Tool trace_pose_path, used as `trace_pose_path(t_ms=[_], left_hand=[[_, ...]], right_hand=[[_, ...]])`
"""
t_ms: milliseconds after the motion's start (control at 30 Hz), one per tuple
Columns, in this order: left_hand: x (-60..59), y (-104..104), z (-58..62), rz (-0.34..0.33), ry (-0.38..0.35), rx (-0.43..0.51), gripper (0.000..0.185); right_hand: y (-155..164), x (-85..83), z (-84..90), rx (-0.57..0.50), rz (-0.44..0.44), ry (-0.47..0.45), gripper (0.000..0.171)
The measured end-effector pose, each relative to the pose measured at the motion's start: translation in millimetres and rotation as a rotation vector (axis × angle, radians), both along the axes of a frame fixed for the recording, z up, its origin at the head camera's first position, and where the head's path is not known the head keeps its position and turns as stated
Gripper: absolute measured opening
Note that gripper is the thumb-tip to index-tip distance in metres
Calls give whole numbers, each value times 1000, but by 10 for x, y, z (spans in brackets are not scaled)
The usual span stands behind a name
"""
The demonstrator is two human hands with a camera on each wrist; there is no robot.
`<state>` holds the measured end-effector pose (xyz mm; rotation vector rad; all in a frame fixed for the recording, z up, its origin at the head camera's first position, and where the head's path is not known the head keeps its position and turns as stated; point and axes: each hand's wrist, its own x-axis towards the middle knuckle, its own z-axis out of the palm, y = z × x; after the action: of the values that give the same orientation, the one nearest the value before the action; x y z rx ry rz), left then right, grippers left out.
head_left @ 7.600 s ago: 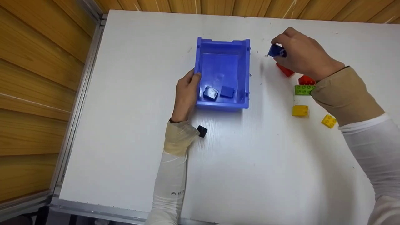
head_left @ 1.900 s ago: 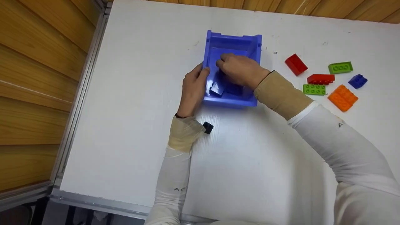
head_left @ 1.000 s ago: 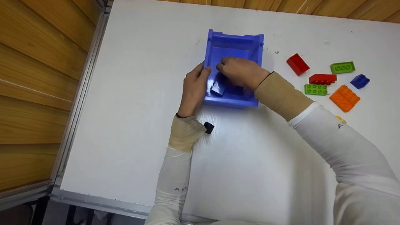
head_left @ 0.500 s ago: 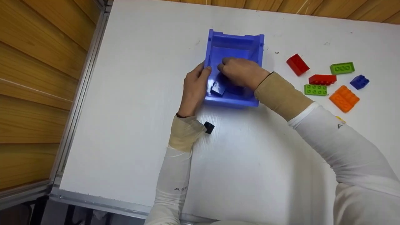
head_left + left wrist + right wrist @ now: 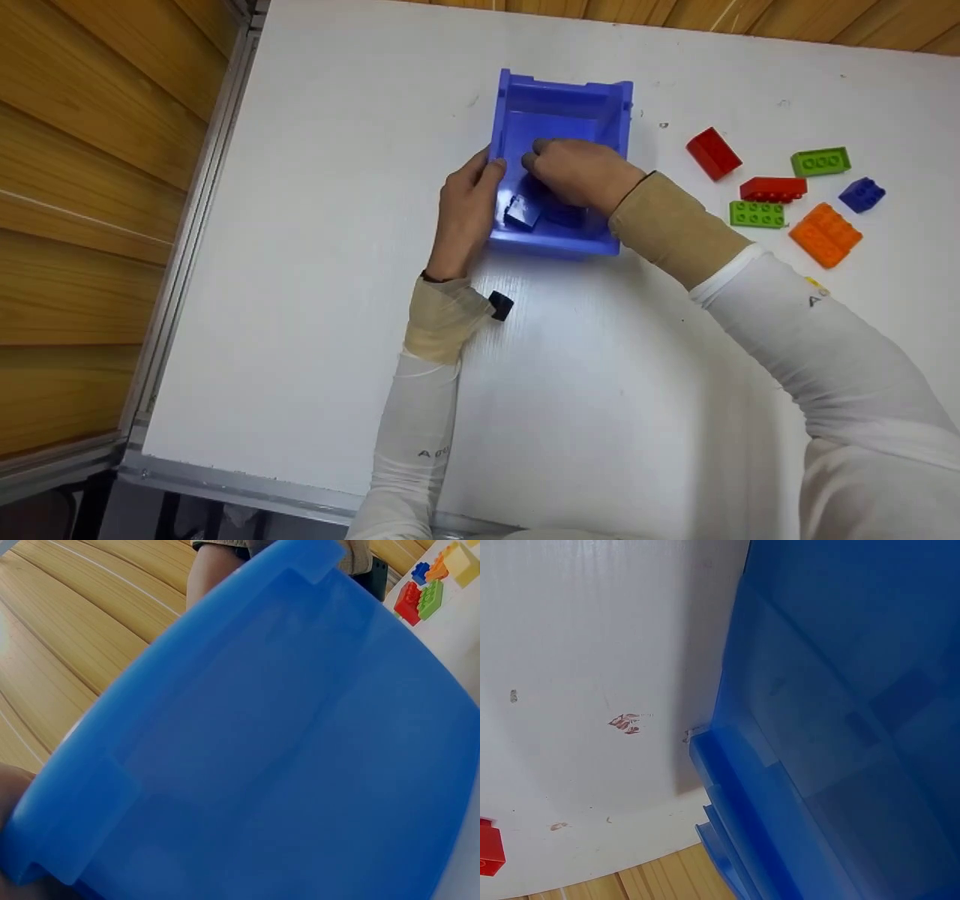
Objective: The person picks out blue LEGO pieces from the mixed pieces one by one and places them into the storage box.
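Observation:
A blue plastic bin (image 5: pixel 559 97) stands on the white table (image 5: pixel 337 300). My left hand (image 5: pixel 465 214) grips the bin's left wall, thumb over the rim. My right hand (image 5: pixel 577 174) reaches down inside the bin with its fingers curled; what lies under them is hidden. One blue brick (image 5: pixel 521 212) rests on the bin floor beside that hand, and another dark blue shape (image 5: pixel 564 216) shows under the palm. The bin's wall (image 5: pixel 262 750) fills the left wrist view. In the right wrist view the bin (image 5: pixel 840 727) is seen from outside, close up.
Loose bricks lie on the table to the right: two red (image 5: pixel 713 153) (image 5: pixel 772 189), two green (image 5: pixel 820 161) (image 5: pixel 756 214), a small blue one (image 5: pixel 861 193) and an orange one (image 5: pixel 825 235). An aluminium table edge (image 5: pixel 199 225) runs along the left, beside wooden panelling.
Since the oldest frame my right hand came from the bricks on the right, gripping a blue brick, into the bin. Over the last two seconds both hands have hardly moved.

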<state>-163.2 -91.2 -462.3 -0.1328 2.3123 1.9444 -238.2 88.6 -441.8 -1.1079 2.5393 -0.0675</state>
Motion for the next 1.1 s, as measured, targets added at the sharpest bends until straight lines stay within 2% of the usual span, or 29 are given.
trace_pose_path(t_ms=[233,600,1100], left_hand=[[5,-4,-3,-2,7,19,47],[0,2,0,6,-6,4,48],[4,1,-3,2,4,14,46]], right_hand=[[-5,-5,-6,0,5,5,16],[-17,-7,25,33,-14,-37,16],[-16,-8,13,44,-6,-9,17]])
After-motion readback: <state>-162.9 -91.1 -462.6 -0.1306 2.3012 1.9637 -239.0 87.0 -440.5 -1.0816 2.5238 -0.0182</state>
